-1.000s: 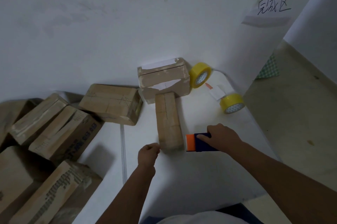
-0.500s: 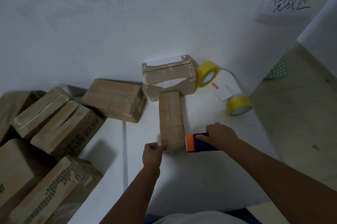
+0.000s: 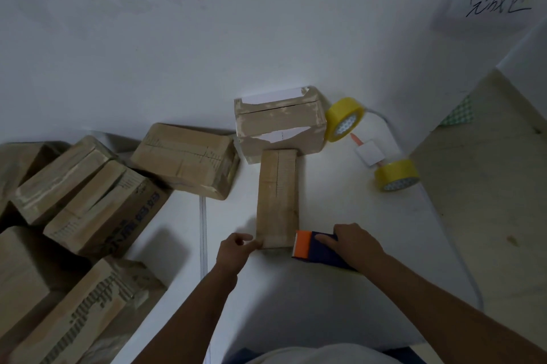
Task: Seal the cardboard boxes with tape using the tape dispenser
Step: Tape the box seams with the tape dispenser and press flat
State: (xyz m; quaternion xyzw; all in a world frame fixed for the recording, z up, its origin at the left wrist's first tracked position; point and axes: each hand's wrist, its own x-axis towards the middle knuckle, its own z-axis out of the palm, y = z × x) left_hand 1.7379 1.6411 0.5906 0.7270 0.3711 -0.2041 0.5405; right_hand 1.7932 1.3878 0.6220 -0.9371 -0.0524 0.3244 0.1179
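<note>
A white counter [image 3: 340, 289] runs up to a white wall. A long narrow cardboard box [image 3: 277, 200] lies on it lengthwise, its far end touching a larger box with torn white labels [image 3: 279, 123] set against the wall. Left of these lies a flat wide box [image 3: 186, 159], and further left a heap of cardboard boxes [image 3: 74, 215] crowds the edge. To the right, one yellow tape roll [image 3: 343, 118] leans just beside the labelled box; a second yellow tape roll [image 3: 396, 175] lies nearer the counter's right edge, with a small white paper slip [image 3: 370, 153] between them.
</note>
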